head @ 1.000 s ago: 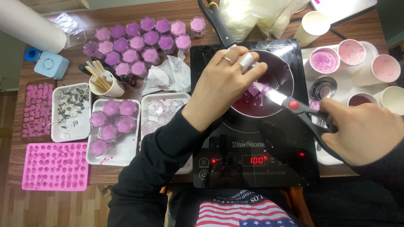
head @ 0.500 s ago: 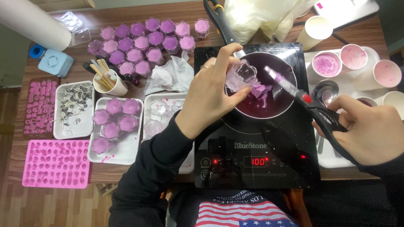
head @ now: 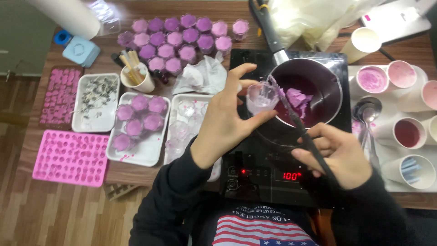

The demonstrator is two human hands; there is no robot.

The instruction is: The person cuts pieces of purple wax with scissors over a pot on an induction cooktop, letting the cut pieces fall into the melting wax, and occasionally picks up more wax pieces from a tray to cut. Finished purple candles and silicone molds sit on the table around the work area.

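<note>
Leftmost on the wooden bench [head: 136, 175] lies a pink silicone mould [head: 70, 157], with a white tray of dried sprigs [head: 95, 102] just above it and a paper cup of wooden sticks [head: 136, 75] beside that. Next comes a white tray of purple-filled cups [head: 139, 127], and behind it a cluster of small purple and pink cups [head: 182, 38]. A further tray of clear empty cups [head: 184, 125] sits partly under the left forearm. The left hand [head: 227, 120] is curled around a small clear cup [head: 260, 96], thumb and fingers pinching its sides, tilting it at the left rim of the saucepan [head: 314, 89]. Purple chunks [head: 298, 98] lie in dark liquid inside the pan, which stands on a black induction hob [head: 273, 168]. The right hand [head: 339, 157] is closed on a thin dark tool [head: 300, 125] whose tip reaches up into the clear cup's mouth. Farther right, paper cups of pink and red colour [head: 400, 102] stand on a white sheet, near some spoons [head: 366, 114].
</note>
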